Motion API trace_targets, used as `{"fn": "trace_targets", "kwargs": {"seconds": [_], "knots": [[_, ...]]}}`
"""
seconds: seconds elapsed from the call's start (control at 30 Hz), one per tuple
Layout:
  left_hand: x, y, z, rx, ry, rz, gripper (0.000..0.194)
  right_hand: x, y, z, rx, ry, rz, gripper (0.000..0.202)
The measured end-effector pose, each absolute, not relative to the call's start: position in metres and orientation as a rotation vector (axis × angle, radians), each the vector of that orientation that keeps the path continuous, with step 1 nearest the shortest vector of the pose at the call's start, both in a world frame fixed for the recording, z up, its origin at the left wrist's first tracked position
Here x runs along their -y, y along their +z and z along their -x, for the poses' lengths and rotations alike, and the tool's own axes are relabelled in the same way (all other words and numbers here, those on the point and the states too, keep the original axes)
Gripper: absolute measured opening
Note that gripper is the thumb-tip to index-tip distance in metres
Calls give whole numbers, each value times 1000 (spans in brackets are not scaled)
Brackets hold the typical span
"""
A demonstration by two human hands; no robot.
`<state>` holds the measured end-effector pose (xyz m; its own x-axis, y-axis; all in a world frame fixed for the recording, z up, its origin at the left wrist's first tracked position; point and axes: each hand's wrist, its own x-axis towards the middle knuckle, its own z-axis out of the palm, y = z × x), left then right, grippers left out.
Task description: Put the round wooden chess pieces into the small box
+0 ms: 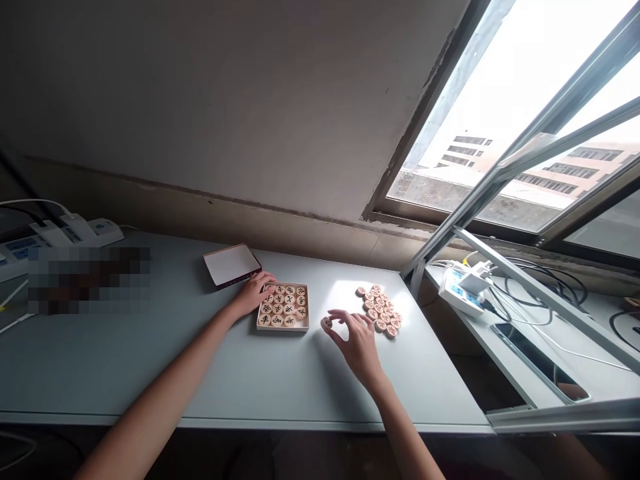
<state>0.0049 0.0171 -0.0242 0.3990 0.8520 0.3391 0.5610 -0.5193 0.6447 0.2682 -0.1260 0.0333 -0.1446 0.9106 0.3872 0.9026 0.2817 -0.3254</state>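
- The grey table (150, 360) is stretching across the view, with its front edge running along the bottom and its right edge ending beside the open window frame (525, 167); a broad bare stretch is lying in front of the hands and off to the left.
- The box lid (232, 265) is lying flat behind the left hand, near the wall and just beside the tray's far left corner.
- The wooden tray (283, 307) is sitting at mid-table, square and shallow, holding round pale wooden pieces with dark characters in four neat rows that are filling it.
- The left hand (254, 293) is resting against the tray's left far corner, fingers curled loosely over the rim, gripping nothing that can be made out.
- The loose pile of pieces (380, 310) is lying in a sunlit patch to the right of the tray, well clear of it, close to the table's right edge.
- The right hand (356, 339) is hovering between tray and pile, thumb and forefinger pinching a single piece (327, 323), the other fingers spreading open.
- A white power strip (463, 287) is sitting on the lower shelf beyond the right edge; another power strip (75, 230) is lying at far left.
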Motion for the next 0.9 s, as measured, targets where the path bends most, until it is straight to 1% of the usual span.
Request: {"fn": "trace_targets", "kwargs": {"seconds": [0.07, 0.17, 0.3, 0.47, 0.6, 0.7, 0.77, 0.8, 0.83, 0.9], "knots": [[-16, -23, -5, -1216, 899, -2235, 25, 122, 39, -256, 2023, 87, 1548, 25], [-14, -21, -5, -1218, 880, -2244, 26, 116, 41, -240, 2101, 108, 1473, 19], [-14, -20, -4, -1211, 874, -2259, 28, 115, 34, -231, 2175, 13, 1480, 13], [-12, -19, -9, -1256, 881, -2306, 28, 117, 28, -229, 2163, -139, 1468, 17], [3, 9, -1, -1462, 915, -2408, 23, 118, 26, -230, 2212, -234, 1435, 20], [19, 44, 36, -1749, 1166, -2367, 23, 119, 20, -234, 2201, -342, 1399, 22], [28, 60, 81, -2088, 1339, -2197, 27, 118, 15, -238, 2184, -416, 1337, 26], [32, 64, 108, -2280, 1346, -2093, 32, 117, 13, -239, 2174, -444, 1307, 28], [35, 64, 136, -2454, 1287, -1992, 40, 116, 11, -240, 2167, -465, 1279, 30], [36, 56, 191, -2680, 1089, -1839, 64, 115, 9, -241, 2166, -482, 1234, 32]]}}
